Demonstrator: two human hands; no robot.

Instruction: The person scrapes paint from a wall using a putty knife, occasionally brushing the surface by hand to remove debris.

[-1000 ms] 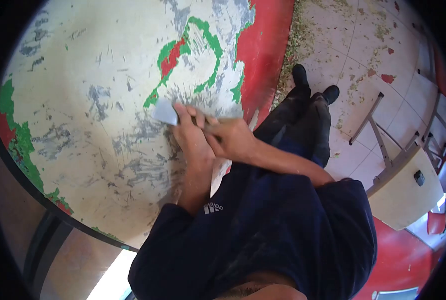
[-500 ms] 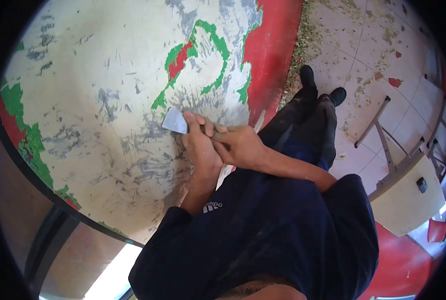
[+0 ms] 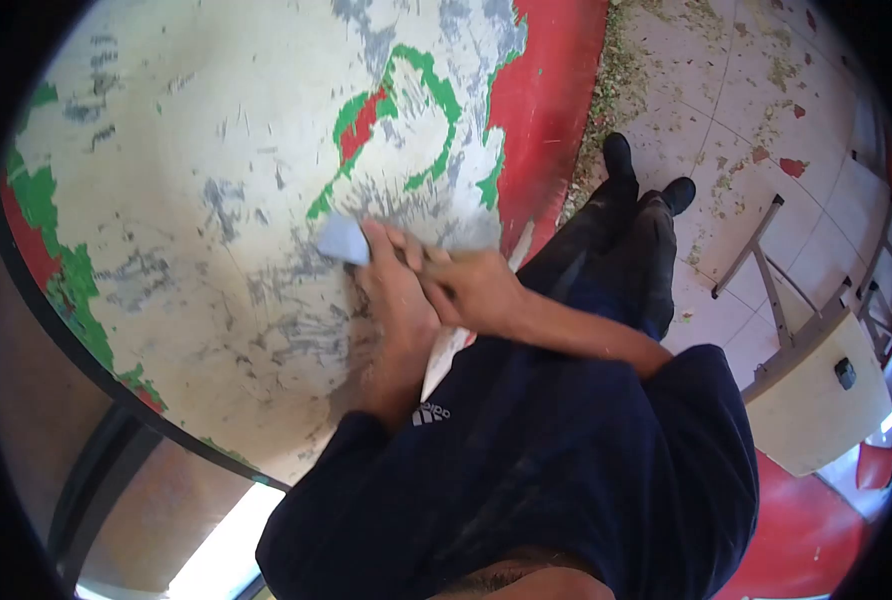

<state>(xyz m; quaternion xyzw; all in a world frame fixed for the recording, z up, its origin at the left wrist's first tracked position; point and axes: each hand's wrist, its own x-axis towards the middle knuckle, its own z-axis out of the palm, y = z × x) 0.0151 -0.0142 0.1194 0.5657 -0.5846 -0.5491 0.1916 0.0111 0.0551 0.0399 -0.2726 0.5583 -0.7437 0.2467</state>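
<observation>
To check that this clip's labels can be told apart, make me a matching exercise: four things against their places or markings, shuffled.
Things:
1. grey flat-bladed scraper
2. small black object
3. large red flake
4. dark navy shirt

Places or markings:
A. on the pale tiled floor
B. bears a white chest logo
C. blade juts past the left hand
D. on the cream-coloured panel at frame right

Pairs: 1-C; 2-D; 3-A; 4-B
</observation>
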